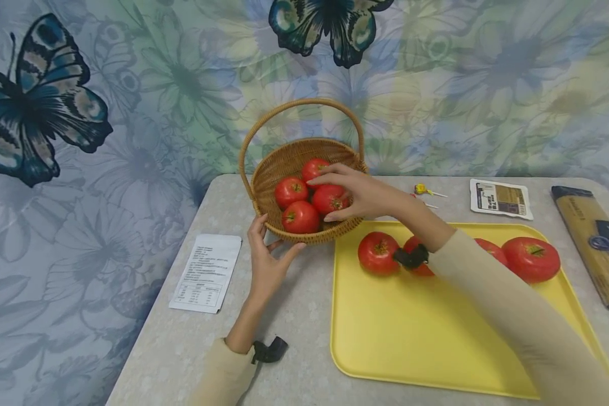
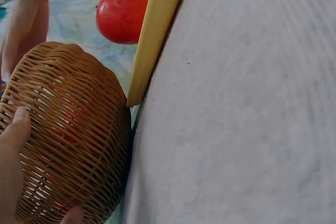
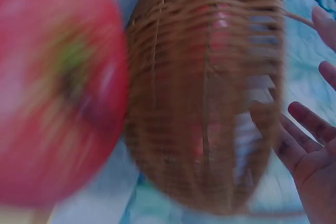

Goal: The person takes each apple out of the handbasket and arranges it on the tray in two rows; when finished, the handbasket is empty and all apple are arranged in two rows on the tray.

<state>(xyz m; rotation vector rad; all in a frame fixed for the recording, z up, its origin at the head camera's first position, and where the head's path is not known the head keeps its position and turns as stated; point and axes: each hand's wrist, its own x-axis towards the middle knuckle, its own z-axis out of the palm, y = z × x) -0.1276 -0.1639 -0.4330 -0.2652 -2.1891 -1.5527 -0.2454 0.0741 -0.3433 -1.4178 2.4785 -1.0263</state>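
Note:
A wicker basket [image 1: 309, 234] with a tall arched handle leans toward me, several red apples [image 1: 301, 217] inside. My left hand [image 1: 268, 270] grips its near left side, fingers at the rim and thumb lower on the weave; that thumb also shows against the wicker in the left wrist view. Over the basket's right side reaches my right hand [image 1: 367, 194], its fingers spread loosely above the apples at the right. In the right wrist view those fingers [image 3: 310, 121] are apart by the basket opening, and a blurred apple [image 3: 52, 87] fills the left.
A yellow tray [image 1: 411, 332] holds several more apples [image 1: 530, 259], partly hidden by my right sleeve. A white printed packet [image 1: 207, 273] lies at left. Behind the tray are a lollipop [image 1: 422, 189] and a small pouch [image 1: 501, 198]; a pasta pack [image 1: 596, 242] lies far right.

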